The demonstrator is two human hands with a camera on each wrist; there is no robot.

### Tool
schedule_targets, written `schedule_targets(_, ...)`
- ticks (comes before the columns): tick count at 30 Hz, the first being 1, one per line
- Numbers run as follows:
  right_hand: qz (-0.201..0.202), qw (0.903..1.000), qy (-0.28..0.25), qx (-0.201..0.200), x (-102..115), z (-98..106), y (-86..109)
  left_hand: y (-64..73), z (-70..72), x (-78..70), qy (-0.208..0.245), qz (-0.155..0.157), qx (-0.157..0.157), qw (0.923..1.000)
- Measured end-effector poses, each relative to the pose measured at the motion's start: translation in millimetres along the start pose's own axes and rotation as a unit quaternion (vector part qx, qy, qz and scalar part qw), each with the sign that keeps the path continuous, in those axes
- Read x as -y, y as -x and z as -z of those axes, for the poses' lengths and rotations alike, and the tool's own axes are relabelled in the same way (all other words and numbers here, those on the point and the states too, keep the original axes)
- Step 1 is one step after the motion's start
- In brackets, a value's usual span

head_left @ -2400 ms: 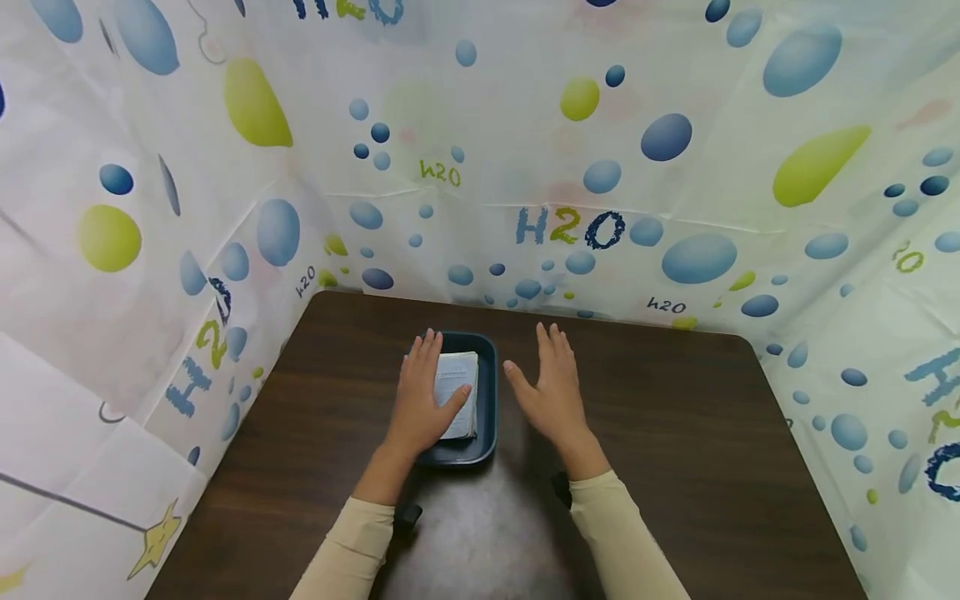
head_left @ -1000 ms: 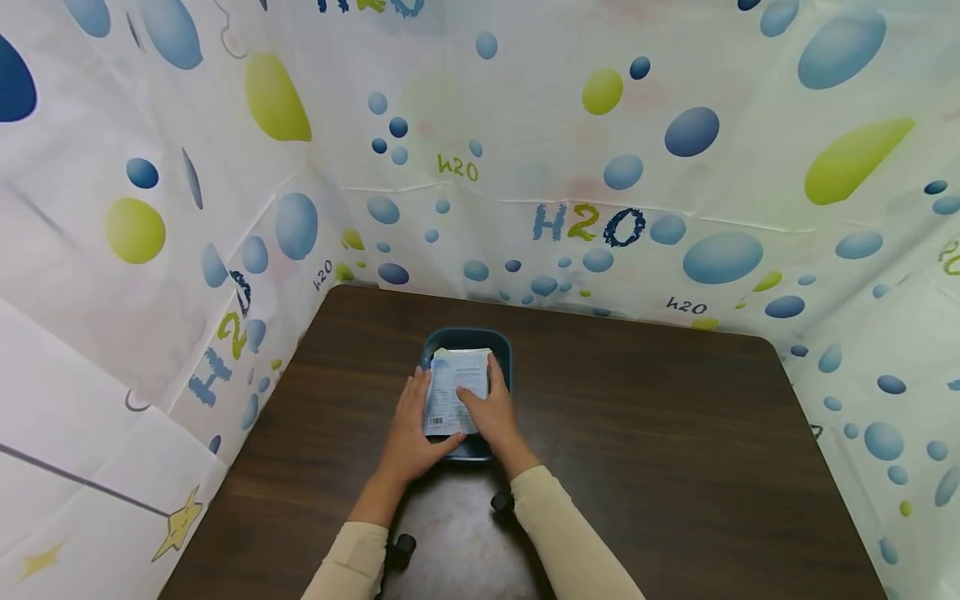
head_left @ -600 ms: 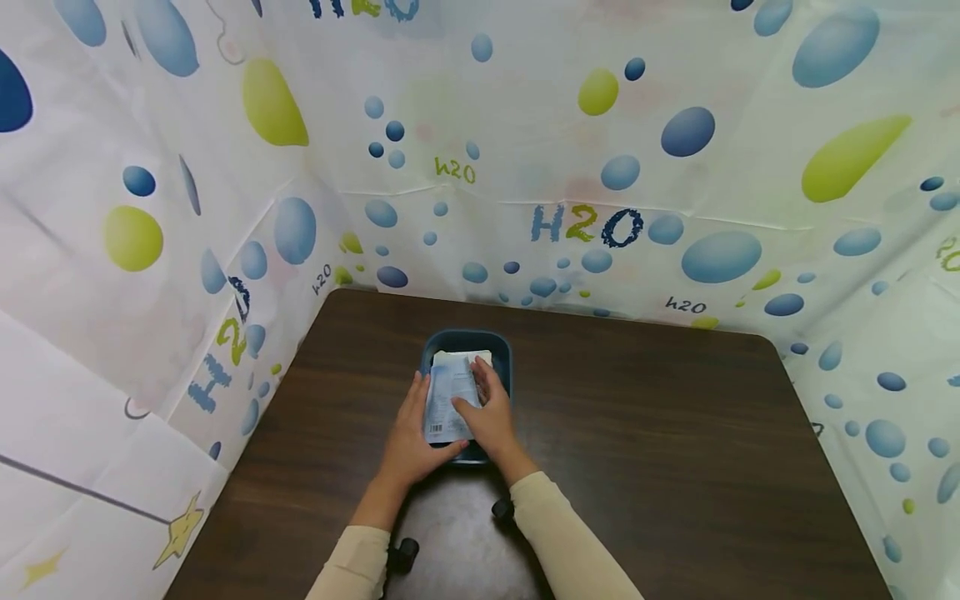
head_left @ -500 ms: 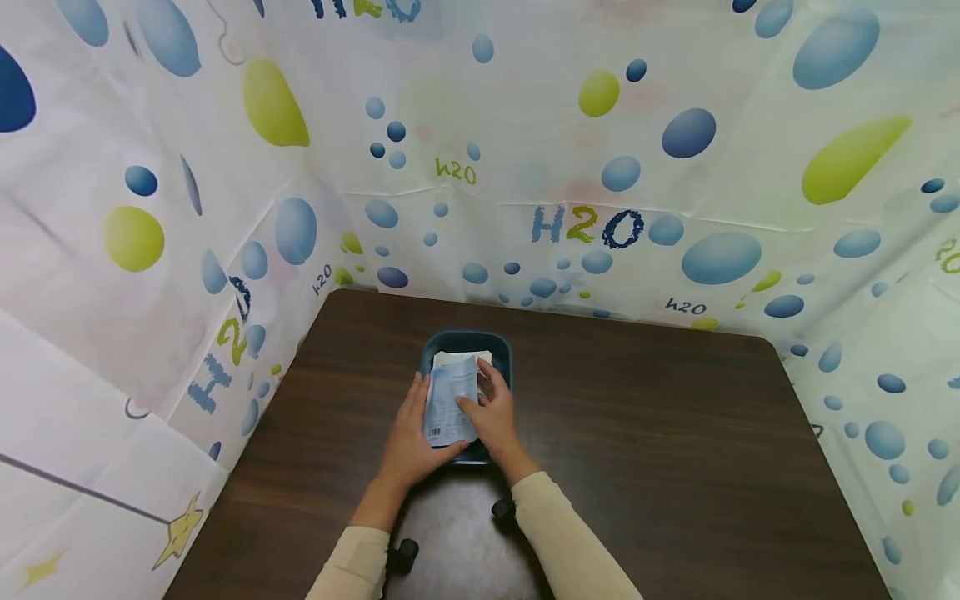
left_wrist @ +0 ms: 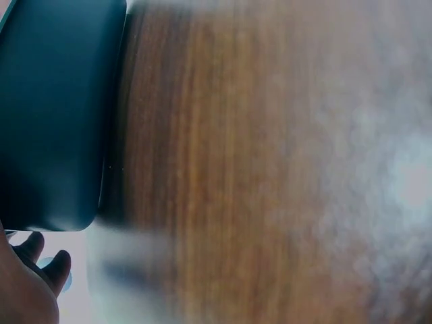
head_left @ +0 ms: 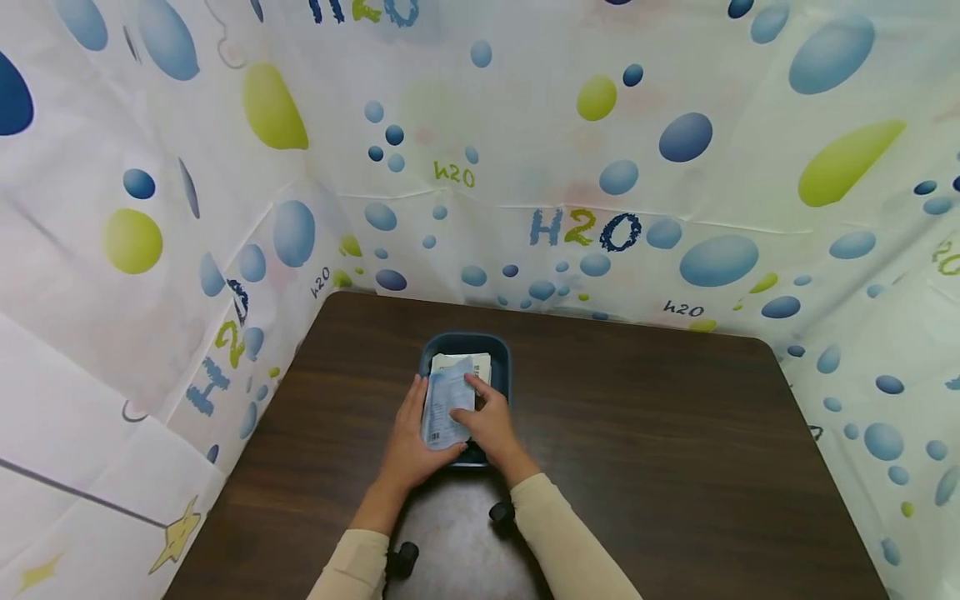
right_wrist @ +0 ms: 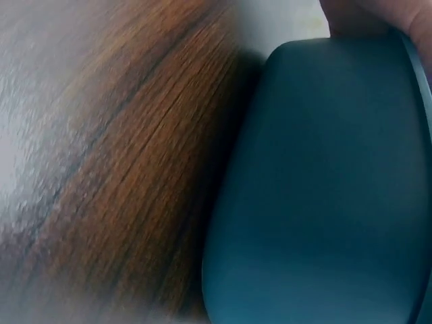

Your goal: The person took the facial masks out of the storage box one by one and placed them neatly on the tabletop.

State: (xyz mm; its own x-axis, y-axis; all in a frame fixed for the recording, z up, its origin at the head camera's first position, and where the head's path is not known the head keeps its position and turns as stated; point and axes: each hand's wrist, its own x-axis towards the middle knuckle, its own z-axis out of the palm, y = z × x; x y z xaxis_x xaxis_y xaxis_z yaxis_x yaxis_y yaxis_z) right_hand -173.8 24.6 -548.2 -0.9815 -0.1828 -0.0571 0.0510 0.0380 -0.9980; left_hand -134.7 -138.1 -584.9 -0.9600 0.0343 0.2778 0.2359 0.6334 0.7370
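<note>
A light blue printed booklet [head_left: 447,406] with a barcode lies slanted over the dark teal tray [head_left: 501,354], above a whitish stack of booklets or paper [head_left: 483,367]. My right hand [head_left: 491,425] pinches the blue booklet at its right side, thumb on the printed face and index finger near the upper edge. My left hand [head_left: 410,446] lies along the tray's left side, fingers straight beside the booklet and thumb stretched along its lower edge. Both wrist views show mostly the outer wall of the tray, with part of the left hand [left_wrist: 27,290] and part of the right hand [right_wrist: 378,15] at the edges.
The dark wood-grain table [head_left: 645,433] extends around the tray, with a bright glare patch near its front. A white curtain [head_left: 525,100] with blue and green drops hangs behind and along both sides. Dark camera mounts [head_left: 403,560] sit at the wrists.
My right hand has come in from the right of the tray and taken hold of the blue booklet. The booklet has since shifted toward the lower left, baring more of the whitish stack.
</note>
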Motion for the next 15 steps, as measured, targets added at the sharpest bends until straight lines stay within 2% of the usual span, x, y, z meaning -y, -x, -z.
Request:
schedule_targets(4, -0.013, 0.9999, -0.003, -0.003, -1.2, -2.3, -0.3, 0.9, 0.8, 0.7, -0.011, 0.008, 0.009, 0.9999)
schedule_targets(11, 0.011, 0.9994, -0.007, -0.032, 5.7, 2.0, -6.2, 0.8, 2.4, -1.2, -0.02, 0.019, 0.016, 0.9995)
schedule_targets(15, 0.024, 0.9987, -0.007, -0.044, 20.6, 11.2, -9.6, -0.1, 3.6, -2.6, -0.023, 0.025, 0.019, 0.9993)
